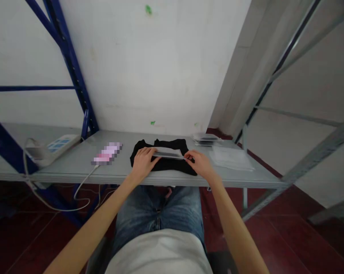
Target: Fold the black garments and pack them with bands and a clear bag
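A flat, narrow packet, whitish and glossy like a plastic sleeve with something dark showing in it, lies over a piece of black cloth on the grey shelf. My left hand is closed on its left end, fingers on top and thumb at the near edge. At the right end, my right hand pinches the corner between thumb and fingertips. The cloth spreads out beneath both hands, its edges uneven. What exactly is inside the packet is too small to make out.
A stack of flat plastic-wrapped packets stands at the back right, with clear plastic bags in front. On the left lie a phone with a white cable and a power strip. Blue posts and grey posts flank the shelf.
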`<state>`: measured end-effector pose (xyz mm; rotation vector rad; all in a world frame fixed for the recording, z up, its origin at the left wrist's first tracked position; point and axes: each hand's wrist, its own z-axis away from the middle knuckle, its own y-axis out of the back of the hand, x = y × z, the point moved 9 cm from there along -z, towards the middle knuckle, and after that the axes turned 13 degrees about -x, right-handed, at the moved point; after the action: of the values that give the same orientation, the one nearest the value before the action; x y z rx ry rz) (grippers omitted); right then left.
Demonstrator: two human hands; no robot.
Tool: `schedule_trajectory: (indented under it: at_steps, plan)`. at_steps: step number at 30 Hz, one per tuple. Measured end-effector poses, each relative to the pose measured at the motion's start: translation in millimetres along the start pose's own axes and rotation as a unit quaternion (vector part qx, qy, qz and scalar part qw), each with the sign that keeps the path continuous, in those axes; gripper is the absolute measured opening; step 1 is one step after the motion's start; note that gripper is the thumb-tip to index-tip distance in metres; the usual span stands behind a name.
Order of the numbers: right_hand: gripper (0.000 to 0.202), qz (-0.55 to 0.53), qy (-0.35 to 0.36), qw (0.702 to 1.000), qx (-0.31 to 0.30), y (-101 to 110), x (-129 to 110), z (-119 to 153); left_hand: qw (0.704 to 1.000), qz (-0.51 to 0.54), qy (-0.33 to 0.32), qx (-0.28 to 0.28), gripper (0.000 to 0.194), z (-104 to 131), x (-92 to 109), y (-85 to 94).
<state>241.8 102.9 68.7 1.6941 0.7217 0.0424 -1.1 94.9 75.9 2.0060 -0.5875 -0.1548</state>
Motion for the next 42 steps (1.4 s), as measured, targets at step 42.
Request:
schedule_trajectory:
  at_steps: [42]
  plan:
    - [0.019,-0.022,0.074,0.980,0.182,40,-35,15,0.986,0.116,-0.100,0.059,0.015,3,8,32.9]
